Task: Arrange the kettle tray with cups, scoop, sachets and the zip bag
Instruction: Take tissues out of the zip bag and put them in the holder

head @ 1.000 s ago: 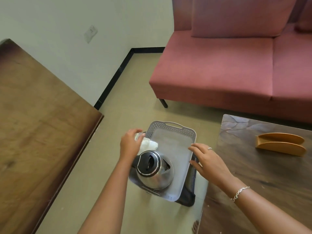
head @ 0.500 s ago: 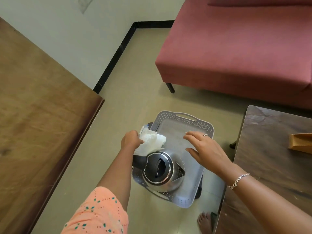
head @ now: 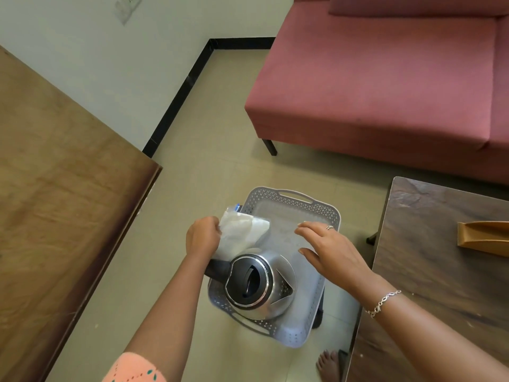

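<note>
The left hand [head: 202, 237] grips the clear zip bag [head: 242, 230] over the grey tray's [head: 334, 213] left rim, just beyond the steel kettle [head: 259, 285] standing at its near end. The right hand [head: 327, 249], fingers straight, hovers over the tray's right side. A brown table [head: 60, 216] and a dark table [head: 440, 271] flank the tray.

A dark stand [head: 319, 318], mostly hidden, carries the grey perforated tray [head: 327, 213] above the beige floor [head: 214, 166] — the steel kettle [head: 259, 285] stands at the tray's near end. Right of the tray, a wooden counter [head: 429, 285] bears a tan holder [head: 484, 238]; by the tray's near corner a bare foot [head: 327, 365] rests on the floor.
</note>
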